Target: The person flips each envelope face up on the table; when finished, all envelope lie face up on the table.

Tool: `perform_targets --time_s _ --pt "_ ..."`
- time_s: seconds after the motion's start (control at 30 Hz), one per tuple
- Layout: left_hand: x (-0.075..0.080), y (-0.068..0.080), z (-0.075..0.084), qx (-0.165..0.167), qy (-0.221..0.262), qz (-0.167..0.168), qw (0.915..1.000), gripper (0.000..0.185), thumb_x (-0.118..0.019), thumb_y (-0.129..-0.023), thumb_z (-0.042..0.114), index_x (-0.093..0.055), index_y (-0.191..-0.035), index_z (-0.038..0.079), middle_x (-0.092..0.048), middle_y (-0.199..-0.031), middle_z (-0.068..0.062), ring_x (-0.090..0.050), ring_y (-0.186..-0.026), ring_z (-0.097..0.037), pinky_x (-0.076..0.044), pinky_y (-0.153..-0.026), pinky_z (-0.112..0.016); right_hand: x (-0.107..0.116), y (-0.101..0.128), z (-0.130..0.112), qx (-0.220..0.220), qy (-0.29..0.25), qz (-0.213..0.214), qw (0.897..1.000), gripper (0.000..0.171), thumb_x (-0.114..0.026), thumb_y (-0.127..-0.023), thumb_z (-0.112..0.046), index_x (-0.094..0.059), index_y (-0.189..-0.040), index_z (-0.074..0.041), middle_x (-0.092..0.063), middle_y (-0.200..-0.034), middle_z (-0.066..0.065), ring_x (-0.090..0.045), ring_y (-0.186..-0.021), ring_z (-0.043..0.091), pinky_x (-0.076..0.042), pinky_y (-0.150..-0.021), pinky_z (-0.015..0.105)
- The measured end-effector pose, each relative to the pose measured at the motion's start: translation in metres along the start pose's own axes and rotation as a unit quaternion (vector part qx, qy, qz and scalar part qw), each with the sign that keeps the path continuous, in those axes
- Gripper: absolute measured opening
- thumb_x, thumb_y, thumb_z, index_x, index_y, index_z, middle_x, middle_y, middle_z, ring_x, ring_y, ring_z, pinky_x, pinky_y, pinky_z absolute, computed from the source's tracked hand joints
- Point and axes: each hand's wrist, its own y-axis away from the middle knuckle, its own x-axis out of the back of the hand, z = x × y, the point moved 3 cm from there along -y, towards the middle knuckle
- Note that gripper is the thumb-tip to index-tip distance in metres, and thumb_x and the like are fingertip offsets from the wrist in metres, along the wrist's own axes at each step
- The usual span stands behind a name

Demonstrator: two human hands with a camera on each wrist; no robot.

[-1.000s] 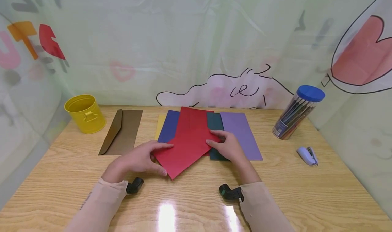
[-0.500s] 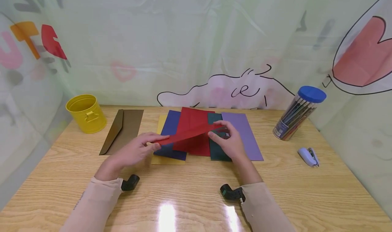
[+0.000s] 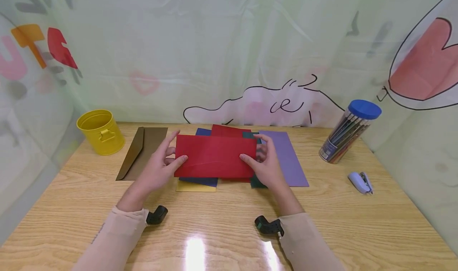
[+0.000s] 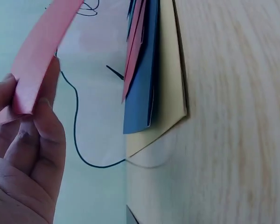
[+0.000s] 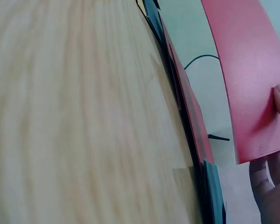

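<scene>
A red envelope (image 3: 214, 156) is held upright and crosswise above a fanned row of coloured envelopes. My left hand (image 3: 160, 164) pinches its left end, thumb in front and fingers behind. My right hand (image 3: 264, 164) pinches its right end the same way. The left wrist view shows the red envelope (image 4: 42, 51) edge-on between thumb and fingers. The right wrist view shows the red envelope (image 5: 245, 79) with a thumb on its face. Beneath lie a yellow envelope (image 3: 195, 186), a blue one (image 3: 198, 180), a second red one (image 3: 229, 130), a dark green one (image 3: 258, 182) and a purple one (image 3: 284, 155).
A brown envelope (image 3: 143, 151) lies left of the row, with a yellow tin pot (image 3: 100, 132) beyond it. At the right stand a clear tube of pencils (image 3: 348, 132) with a blue lid and a small stapler (image 3: 360, 182). The wooden table (image 3: 229, 239) ends at a printed curtain.
The red envelope lay flat and skewed on the table. Both hands lifted it, turned it crosswise and stood it upright facing me.
</scene>
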Motion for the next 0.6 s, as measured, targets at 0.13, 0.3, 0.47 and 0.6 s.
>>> perform_targets --time_s 0.13,0.3,0.47,0.6 --pt "0.0001 0.0011 -0.0003 -0.002 0.012 0.003 0.9999 0.071 -0.066 -0.099 0.010 -0.031 -0.159 0.024 -0.056 -0.136 -0.019 -0.073 -0.088 -0.030 -0.058 -0.077 -0.033 -0.0003 0.0003 -0.0014 0.002 0.021 0.007 1.000 0.049 -0.078 -0.090 -0.012 -0.058 -0.134 -0.012 -0.059 -0.109 0.012 -0.061 -0.078 0.024 -0.053 -0.063 0.027" --pt "0.0005 0.0020 -0.0022 0.016 0.023 -0.008 0.9996 0.061 -0.071 -0.095 0.009 -0.047 -0.150 0.019 -0.050 -0.140 -0.013 -0.072 -0.094 -0.029 -0.059 -0.077 -0.034 -0.0008 0.0014 -0.0021 -0.006 0.030 -0.007 1.000 0.051 -0.081 -0.088 -0.017 -0.061 -0.135 -0.017 -0.059 -0.116 0.008 -0.064 -0.084 0.027 -0.057 -0.067 0.031" --pt "0.0033 0.0029 -0.0046 0.038 0.023 -0.028 0.9986 0.065 -0.080 -0.086 0.007 -0.054 -0.144 0.019 -0.058 -0.127 -0.014 -0.067 -0.100 -0.029 -0.058 -0.077 -0.036 -0.0017 0.0028 -0.0035 -0.024 0.025 -0.039 0.999 0.059 -0.083 -0.085 -0.016 -0.058 -0.139 -0.018 -0.058 -0.123 0.009 -0.065 -0.089 0.029 -0.058 -0.071 0.035" --pt "0.0058 0.0061 -0.0073 0.071 0.048 -0.060 0.9945 0.065 -0.084 -0.082 0.008 -0.056 -0.140 0.016 -0.056 -0.129 -0.017 -0.071 -0.096 -0.031 -0.059 -0.075 -0.040 -0.0026 0.0034 -0.0024 -0.033 0.026 -0.062 0.997 0.058 -0.083 -0.086 -0.015 -0.059 -0.139 -0.019 -0.061 -0.120 0.010 -0.065 -0.089 0.028 -0.058 -0.072 0.036"
